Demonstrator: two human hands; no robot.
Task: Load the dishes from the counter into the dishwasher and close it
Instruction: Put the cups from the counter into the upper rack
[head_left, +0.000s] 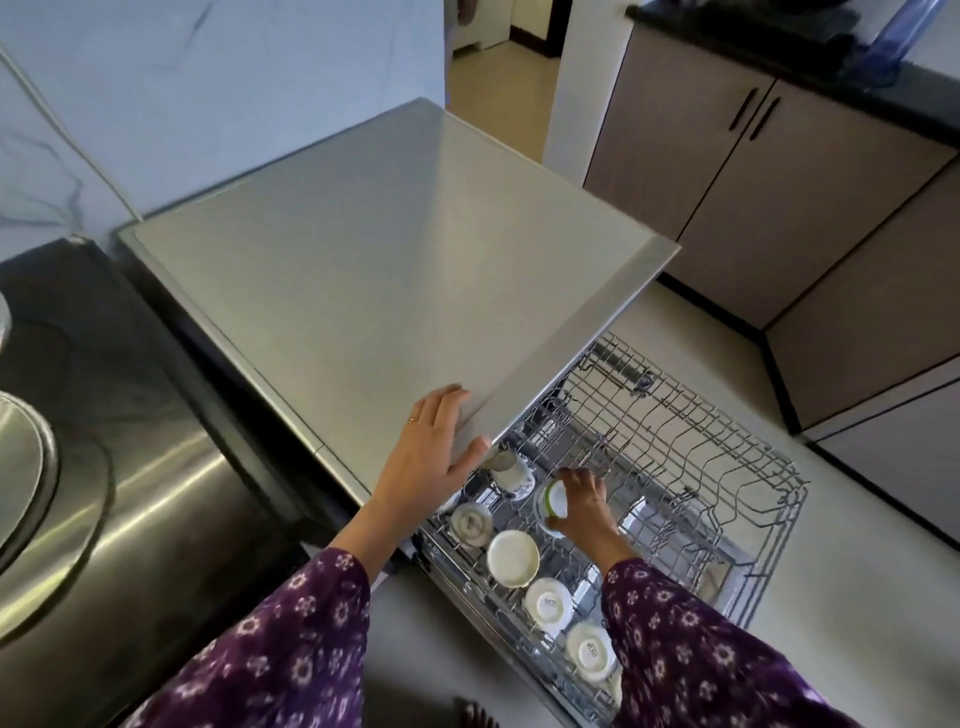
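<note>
I see the dishwasher (389, 260) from above, its grey top filling the middle of my view. Its wire rack (727, 467) is pulled out to the right. The left hand (441, 447) rests flat on the top's near corner, fingers straight and thumb over the edge, gripping nothing. The right hand (582, 499) reaches down into the rack, fingers curled round the green-rimmed cup (551, 506), which lies tilted just left of the fingertips. Four white cups (511, 558) sit upside down along the rack's near side.
</note>
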